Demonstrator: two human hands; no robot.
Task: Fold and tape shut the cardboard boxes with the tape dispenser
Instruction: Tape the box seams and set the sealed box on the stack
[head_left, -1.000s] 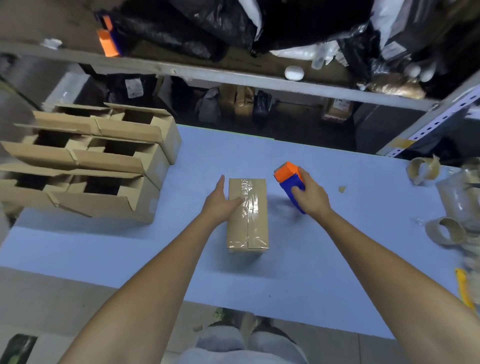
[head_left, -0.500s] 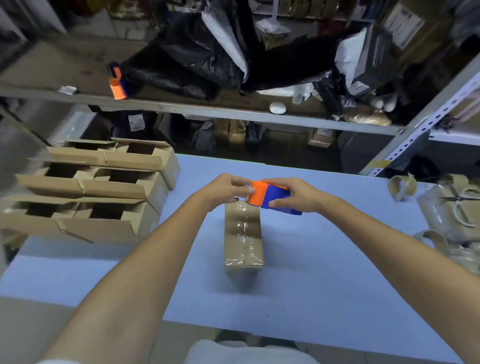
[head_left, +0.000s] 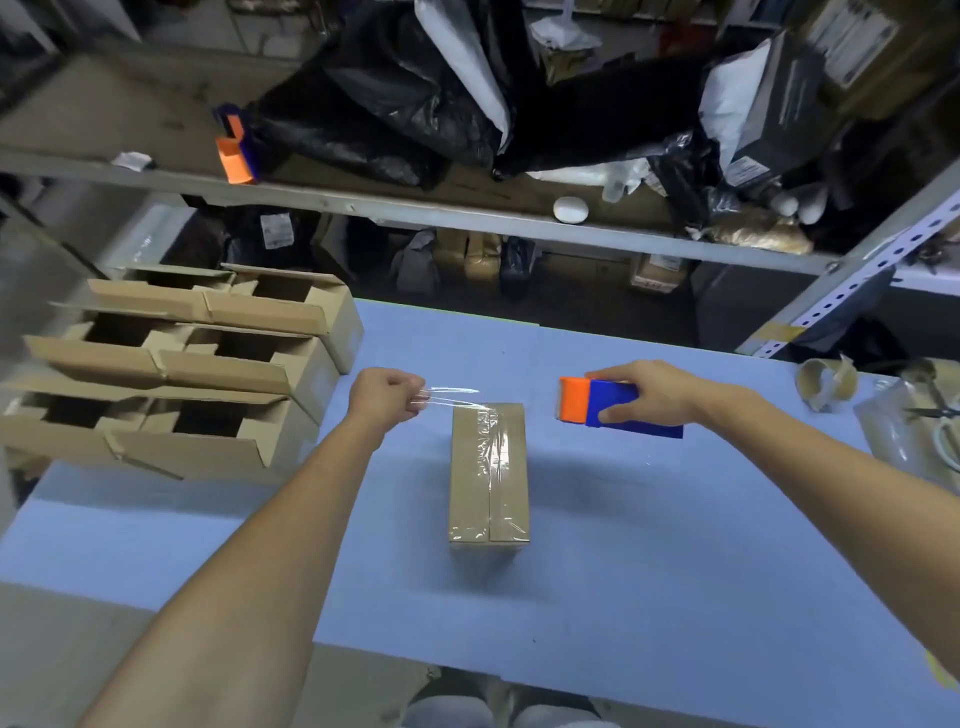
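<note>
Two hands flank the far end of the box (head_left: 488, 483), which lies lengthwise away from the person. The left hand (head_left: 385, 397), nearer it, pinches a tape strip (head_left: 449, 396) reaching toward it; the right hand (head_left: 660, 392) grips the tape dispenser (head_left: 613, 410) off its right side.

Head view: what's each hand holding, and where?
Left hand pinches one end of a clear tape strip. Right hand grips the tape dispenser across its blue body, beside the orange end.

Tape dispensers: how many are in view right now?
2. One tape dispenser is gripped by the right hand, over the blue table right of the taped box; a second dispenser sits on the shelf at upper left. Shelf clutter may hide more.
</note>
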